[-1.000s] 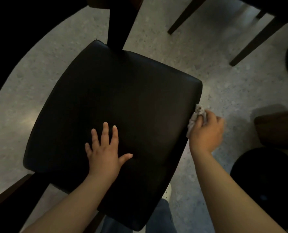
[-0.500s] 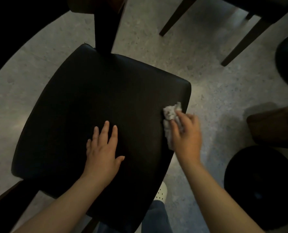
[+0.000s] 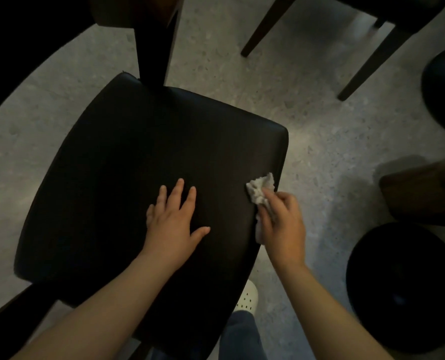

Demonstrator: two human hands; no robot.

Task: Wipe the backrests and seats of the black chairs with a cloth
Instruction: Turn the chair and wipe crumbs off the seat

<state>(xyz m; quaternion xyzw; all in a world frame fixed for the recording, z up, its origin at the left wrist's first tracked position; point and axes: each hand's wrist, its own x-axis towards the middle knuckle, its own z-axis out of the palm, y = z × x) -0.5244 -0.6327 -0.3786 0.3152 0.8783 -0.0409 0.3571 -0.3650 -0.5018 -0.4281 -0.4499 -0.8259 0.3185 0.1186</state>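
Dim light falls on a speckled grey floor [image 3: 307, 113] bearing slanted dark legs [image 3: 367, 63] and a round black object [image 3: 403, 281].

A single wide-angle camera worn on the person's head looks steeply down and slightly forward. It sits close above the black chair seat [image 3: 138, 190], which fills the middle of the view. Both forearms [image 3: 112, 307] enter from the near edge. Speckled floor [image 3: 307, 113] shows far and right, and a dark curved edge cuts off the far left corner.
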